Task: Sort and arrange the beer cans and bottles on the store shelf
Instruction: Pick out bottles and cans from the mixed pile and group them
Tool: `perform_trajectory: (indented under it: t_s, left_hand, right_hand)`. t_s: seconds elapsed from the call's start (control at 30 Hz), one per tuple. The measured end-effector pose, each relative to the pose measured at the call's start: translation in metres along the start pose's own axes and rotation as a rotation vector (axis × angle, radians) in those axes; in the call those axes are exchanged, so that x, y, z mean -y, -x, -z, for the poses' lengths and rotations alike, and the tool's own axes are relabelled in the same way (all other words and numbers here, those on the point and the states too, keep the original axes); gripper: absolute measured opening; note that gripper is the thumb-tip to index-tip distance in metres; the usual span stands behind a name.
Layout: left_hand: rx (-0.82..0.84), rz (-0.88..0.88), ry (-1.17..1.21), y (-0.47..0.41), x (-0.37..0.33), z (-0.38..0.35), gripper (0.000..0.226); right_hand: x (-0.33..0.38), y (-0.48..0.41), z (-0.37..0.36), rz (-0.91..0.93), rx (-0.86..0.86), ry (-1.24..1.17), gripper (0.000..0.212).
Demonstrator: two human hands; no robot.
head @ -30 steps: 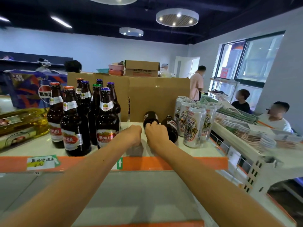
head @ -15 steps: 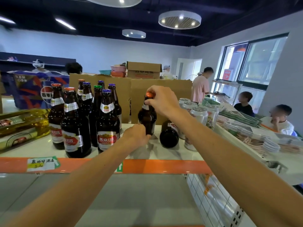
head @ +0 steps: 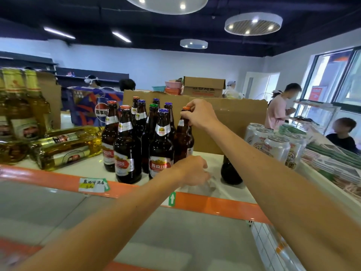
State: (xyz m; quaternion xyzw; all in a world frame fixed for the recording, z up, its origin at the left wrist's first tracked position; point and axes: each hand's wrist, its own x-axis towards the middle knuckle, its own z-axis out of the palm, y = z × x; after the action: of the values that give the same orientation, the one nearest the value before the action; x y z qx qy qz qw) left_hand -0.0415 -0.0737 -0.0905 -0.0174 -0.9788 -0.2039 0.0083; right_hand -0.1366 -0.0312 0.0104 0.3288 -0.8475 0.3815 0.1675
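Note:
Several brown beer bottles point(head: 161, 145) stand grouped on the white shelf point(head: 93, 167). My right hand point(head: 199, 114) grips the neck of an orange-capped brown bottle point(head: 182, 141), upright at the group's right edge. My left hand point(head: 192, 170) hovers low beside that bottle's base, fingers loosely curled, holding nothing. Another dark bottle point(head: 230, 173) sits on the shelf to the right, mostly hidden by my right forearm. Several silver beer cans point(head: 276, 148) stand at the far right.
Yellow bottles point(head: 64, 147) lie on the shelf's left, with more standing behind them. A cardboard wall point(head: 230, 122) backs the shelf. An orange rail point(head: 214, 206) edges the front. A side rack with packets point(head: 332, 165) is at right. People stand and sit beyond.
My right hand has carried the orange-capped bottle leftward and stood it against the brown group. The left hand stayed low on the shelf. The view turned left, showing the yellow bottles.

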Motion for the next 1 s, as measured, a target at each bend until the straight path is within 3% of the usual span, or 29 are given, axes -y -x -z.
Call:
perform_trajectory:
  t_s: [0.13,0.33,0.43,0.53,0.6,0.7,0.87,1.0]
  left_hand:
    - [0.015,0.047,-0.035,-0.008,0.007,-0.004,0.067]
    - [-0.017,0.066,-0.015,-0.019,0.008,-0.012,0.068]
    - [-0.055,0.025,0.04,-0.025,-0.006,-0.017,0.07]
    - [-0.102,-0.032,0.111,-0.035,-0.021,-0.024,0.068]
    - [-0.114,-0.134,0.071,-0.043,-0.031,-0.032,0.064]
    - [-0.108,-0.217,-0.098,-0.05,-0.043,-0.044,0.068]
    - [-0.235,-0.116,-0.184,-0.044,-0.049,-0.042,0.059]
    - [-0.368,0.017,-0.251,-0.035,-0.038,-0.031,0.053]
  right_hand:
    - [0.007,0.0,-0.007,0.018,0.015,-0.064,0.028]
    - [-0.02,0.001,0.012,-0.044,0.023,-0.157,0.041]
    - [-0.052,0.006,0.03,-0.164,0.114,0.188,0.038]
    - [-0.079,0.02,0.042,-0.362,0.298,0.522,0.021]
    - [-0.093,0.03,0.043,-0.446,0.413,0.648,0.012]
    - [-0.108,0.039,0.036,-0.473,0.55,0.738,0.018]
    - [-0.123,0.037,0.038,-0.523,0.271,0.429,0.011]
    - [-0.131,0.024,0.028,-0.552,0.137,0.133,0.018]
